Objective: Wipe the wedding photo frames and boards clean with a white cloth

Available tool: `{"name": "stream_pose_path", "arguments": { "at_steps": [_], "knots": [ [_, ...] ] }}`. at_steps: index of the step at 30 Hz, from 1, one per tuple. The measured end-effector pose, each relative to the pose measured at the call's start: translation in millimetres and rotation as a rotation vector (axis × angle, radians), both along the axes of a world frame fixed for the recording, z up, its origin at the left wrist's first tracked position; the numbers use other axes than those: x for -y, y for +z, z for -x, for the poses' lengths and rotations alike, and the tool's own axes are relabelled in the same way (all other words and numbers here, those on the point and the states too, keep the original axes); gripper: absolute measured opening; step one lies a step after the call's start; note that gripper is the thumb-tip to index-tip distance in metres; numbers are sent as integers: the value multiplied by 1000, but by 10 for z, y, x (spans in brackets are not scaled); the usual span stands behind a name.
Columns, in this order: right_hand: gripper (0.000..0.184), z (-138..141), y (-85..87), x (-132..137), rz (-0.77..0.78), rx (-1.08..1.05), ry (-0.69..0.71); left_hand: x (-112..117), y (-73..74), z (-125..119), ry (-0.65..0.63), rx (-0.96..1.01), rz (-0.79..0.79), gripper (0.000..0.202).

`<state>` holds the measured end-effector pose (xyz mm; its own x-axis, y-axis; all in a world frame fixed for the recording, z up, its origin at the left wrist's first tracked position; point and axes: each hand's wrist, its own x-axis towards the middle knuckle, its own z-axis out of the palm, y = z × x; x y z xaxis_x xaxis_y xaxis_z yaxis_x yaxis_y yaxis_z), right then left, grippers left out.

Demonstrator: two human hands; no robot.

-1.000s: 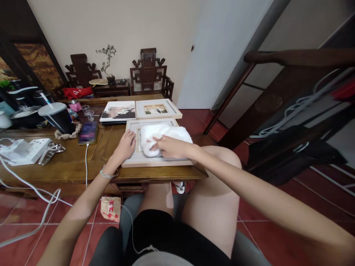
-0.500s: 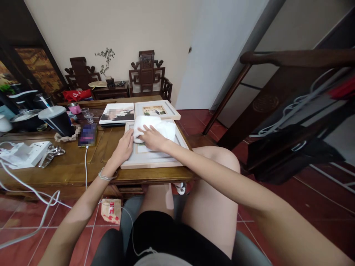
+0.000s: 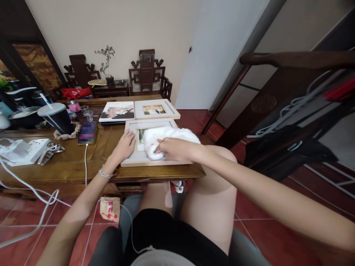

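A light wooden picture frame (image 3: 135, 157) lies flat at the table's near edge. My left hand (image 3: 126, 145) rests on its left side, palm down, with the fingers extended over the rim. A fluffy white cloth (image 3: 169, 133) covers the frame's middle and right, draping past the right rim. My right hand (image 3: 177, 148) grips it, fingers curled into the pile near the frame's centre. Left of the cloth, a strip of the framed photo (image 3: 141, 136) shows; the rest is hidden.
Behind lie another framed picture (image 3: 154, 109) and a photo panel (image 3: 118, 111). To the left are a charging phone (image 3: 87, 133), a lidded cup with a straw (image 3: 55, 116), small clear cups (image 3: 88, 116) and a power strip (image 3: 34, 149). White cables hang off the table's left side.
My right hand has swept the cloth right and toward me, uncovering part of the photo. Its fingers, spread before, are now curled into the cloth. My left hand stays on the frame's left side.
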<state>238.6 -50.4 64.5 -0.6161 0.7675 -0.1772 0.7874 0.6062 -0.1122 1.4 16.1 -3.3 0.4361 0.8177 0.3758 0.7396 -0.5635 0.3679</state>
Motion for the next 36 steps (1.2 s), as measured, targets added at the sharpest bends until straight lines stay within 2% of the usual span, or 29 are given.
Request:
{"name": "stream_pose_path", "arguments": {
  "at_steps": [2,4,7,10,12,14,17,20,23,26,30,33,36],
  "knots": [
    [41,-118,59,-83,-23,61,-59,-7,-9,13,-11,-49,-11,38],
    [44,-182,80,-218,-128,115,-147,-13,-18,22,-13,-53,-21,37],
    [47,-204,23,-425,-286,186,-254,-29,-42,26,-16,-24,-35,36],
    [39,-210,-85,-506,-326,228,-211,-46,-73,23,-4,-3,-45,37],
    [34,-225,-122,-436,-315,236,-149,-48,-85,22,15,1,-42,39],
    [31,-242,-82,-270,-257,241,-103,-43,-87,21,31,-7,-31,40],
    [32,-226,113,58,-83,180,-51,-31,-79,16,35,-33,-23,41],
    [39,-110,299,298,45,16,23,-15,-71,5,26,-18,-21,42],
    [48,114,292,325,0,-72,65,11,-56,0,18,50,-6,48],
    [52,399,135,134,-145,-53,67,44,-21,1,3,132,-2,54],
    [49,715,-51,-336,-292,39,-8,80,45,-6,-17,182,-13,58],
    [50,827,-134,-634,-332,57,-64,96,85,-22,-28,174,-20,59],
    [52,831,-188,-662,-323,34,-4,100,106,-33,-21,173,5,63]
  ]
}}
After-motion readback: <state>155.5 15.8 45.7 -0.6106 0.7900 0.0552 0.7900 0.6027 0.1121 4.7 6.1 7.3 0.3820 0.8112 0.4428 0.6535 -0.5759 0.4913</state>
